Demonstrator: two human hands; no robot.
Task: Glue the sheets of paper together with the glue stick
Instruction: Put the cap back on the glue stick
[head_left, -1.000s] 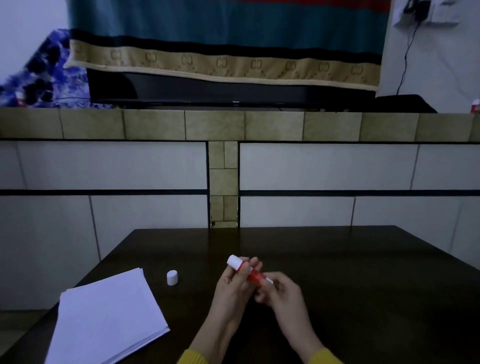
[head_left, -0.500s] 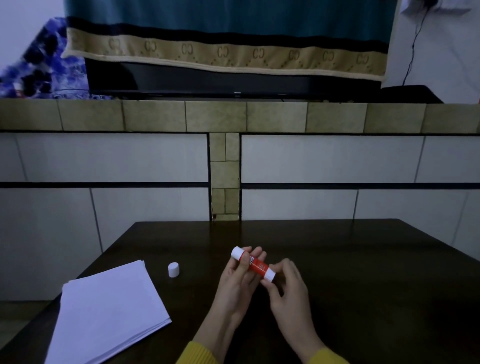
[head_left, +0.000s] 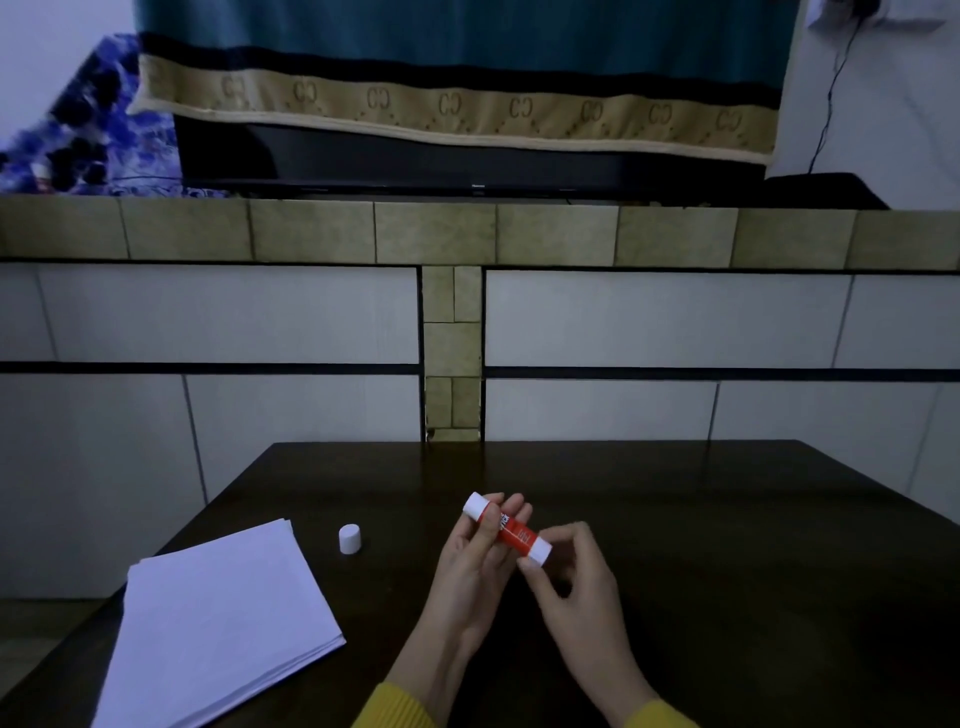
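Observation:
A red glue stick with white ends lies tilted above the dark table. My left hand grips its upper part, thumb across the red body. My right hand pinches the white lower end with thumb and fingertips. The glue stick's white cap stands alone on the table, left of my hands. A stack of white paper sheets lies at the table's front left corner, apart from both hands.
The table's far edge meets a white tiled wall topped by an olive tile ledge. A dark screen under a teal and beige cloth stands on that ledge. The table's left edge runs close beside the paper.
The glue stick has turned a little and its white lower end has come out of my right hand's cover; my right fingers now pinch it at the tip. The camera has tilted slightly.

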